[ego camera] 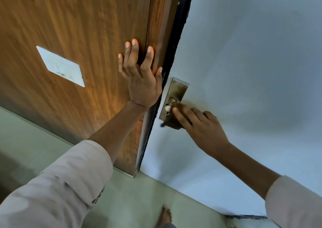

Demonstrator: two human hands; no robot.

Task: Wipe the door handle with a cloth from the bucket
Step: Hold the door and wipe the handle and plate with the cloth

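A brass handle plate (176, 92) is screwed to the pale blue-white door (244, 62), close to its black edge. My right hand (200, 125) is over the lower part of the plate, closed on a dark brown cloth (174, 125) that covers the handle; a dark corner of the cloth pokes out below my fingers. A small white knob (167, 108) shows just left of my fingertips. My left hand (141, 76) lies flat with fingers spread on the brown wooden panel (78, 36) beside the door edge. The bucket is not in view.
A white rectangular plate (61, 65) is fixed on the wooden panel at the left. The floor (139, 198) is pale green tile, and a bare foot (165, 215) stands on it near the bottom. Light sleeves cover both forearms.
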